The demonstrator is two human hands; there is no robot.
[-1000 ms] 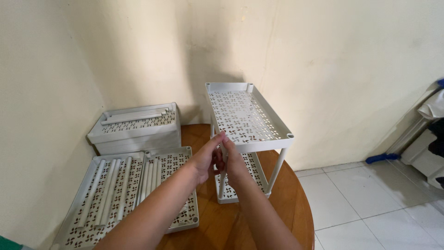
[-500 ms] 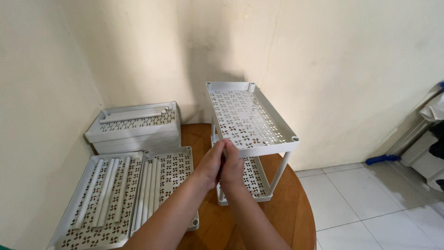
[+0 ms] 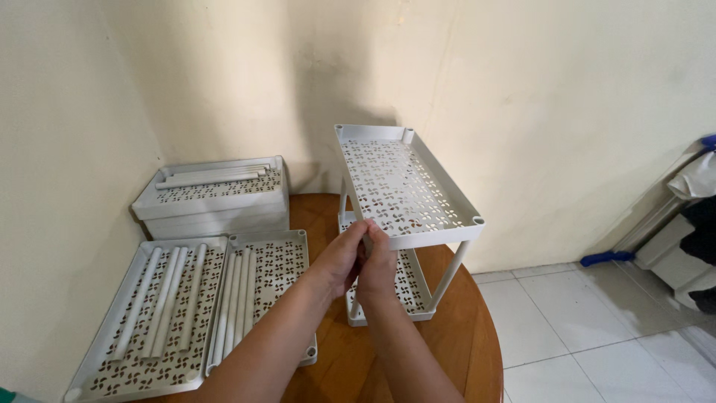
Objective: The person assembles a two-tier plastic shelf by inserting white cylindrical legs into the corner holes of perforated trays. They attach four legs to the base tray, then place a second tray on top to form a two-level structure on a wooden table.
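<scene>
A white two-tier rack stands on a round wooden table (image 3: 470, 336). Its perforated top shelf (image 3: 403, 186) sits above a lower shelf (image 3: 414, 287) on thin white posts (image 3: 453, 272). My left hand (image 3: 339, 261) and my right hand (image 3: 380, 267) are pressed together at the front left corner, just under the top shelf's rim. Their fingers curl around the post there, which is hidden behind them.
Two flat perforated trays (image 3: 160, 306) (image 3: 272, 272) holding several white rods lie on the table's left side. A stack of similar trays (image 3: 216, 201) sits in the wall corner behind them. A white tiled floor (image 3: 582, 336) lies to the right, with a blue-ended object (image 3: 604, 257) by the wall.
My hands have stayed together at the rack's front left corner, sliding slightly down under the shelf rim. The view has shifted a little.
</scene>
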